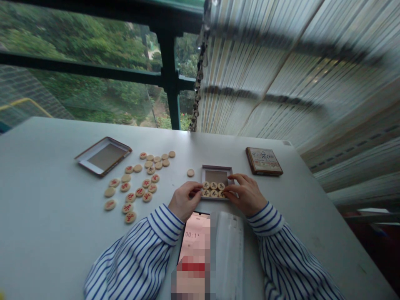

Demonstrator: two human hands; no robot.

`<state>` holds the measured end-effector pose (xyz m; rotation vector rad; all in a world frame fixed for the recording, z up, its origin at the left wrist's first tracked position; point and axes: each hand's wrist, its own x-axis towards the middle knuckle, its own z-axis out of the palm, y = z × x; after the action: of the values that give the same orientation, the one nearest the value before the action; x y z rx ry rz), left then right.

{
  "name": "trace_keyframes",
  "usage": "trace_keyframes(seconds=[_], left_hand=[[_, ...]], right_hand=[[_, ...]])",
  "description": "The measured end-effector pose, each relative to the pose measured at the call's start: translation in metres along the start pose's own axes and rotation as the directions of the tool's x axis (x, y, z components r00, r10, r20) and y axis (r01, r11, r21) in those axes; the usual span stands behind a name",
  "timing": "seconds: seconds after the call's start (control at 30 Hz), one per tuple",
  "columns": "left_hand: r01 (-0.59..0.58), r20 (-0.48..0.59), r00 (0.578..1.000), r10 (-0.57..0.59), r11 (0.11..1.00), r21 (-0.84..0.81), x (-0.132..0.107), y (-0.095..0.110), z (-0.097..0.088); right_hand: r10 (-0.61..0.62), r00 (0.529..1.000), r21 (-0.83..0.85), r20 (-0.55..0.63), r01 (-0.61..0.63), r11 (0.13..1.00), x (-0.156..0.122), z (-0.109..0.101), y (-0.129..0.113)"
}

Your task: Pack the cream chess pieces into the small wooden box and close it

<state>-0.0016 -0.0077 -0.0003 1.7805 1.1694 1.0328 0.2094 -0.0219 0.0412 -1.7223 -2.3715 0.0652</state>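
A shallow open box (216,168) lies in front of me, with several xiangqi pieces (213,186) marked in black, set in two rows along its near side. My left hand (186,201) pinches at the box's left wall, its fingertips beside the leftmost pieces. At the right wall is my right hand (247,194); one finger reaches along the side while the lower fingertips touch the rightmost piece of the near row. The far part of the box shows its bare brown bottom. A single face-down piece (190,173) rests just left of the box.
Many loose pieces (139,192), some red-marked and some blank side up, are spread on the white table (62,233) at left. Behind them sits an open box lid (108,156). A closed box (264,161) is at right. Nearest me lie a phone (195,233) and a translucent case (229,250).
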Motion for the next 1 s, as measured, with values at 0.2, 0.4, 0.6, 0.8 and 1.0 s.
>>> trace_keyframes(seconds=[0.2,0.4,0.6,0.8,1.0], left_hand=[[-0.001,-0.002,1.000,0.001,1.000,0.011,0.0004,-0.0006,0.0003],[0.005,0.003,1.000,-0.005,1.000,0.009,-0.0004,-0.0007,-0.0001],[-0.008,-0.004,1.000,0.008,1.000,0.008,-0.0005,-0.0021,0.0004],[0.004,0.003,1.000,-0.004,1.000,-0.003,-0.0001,-0.0012,0.0003],[0.000,0.004,1.000,-0.001,1.000,0.007,-0.0005,-0.0011,-0.0003]], right_hand=[[-0.010,1.000,0.000,-0.012,0.010,1.000,-0.0008,0.0019,0.0018],[-0.005,1.000,-0.008,-0.020,0.004,1.000,-0.0009,0.0004,0.0002],[-0.035,0.999,0.003,-0.029,0.035,0.999,-0.0011,0.0006,-0.0034],[-0.052,0.999,-0.012,0.015,0.053,0.999,-0.0017,-0.0003,-0.0051],[-0.083,0.996,-0.021,0.037,0.084,0.996,-0.0015,-0.0005,-0.0049]])
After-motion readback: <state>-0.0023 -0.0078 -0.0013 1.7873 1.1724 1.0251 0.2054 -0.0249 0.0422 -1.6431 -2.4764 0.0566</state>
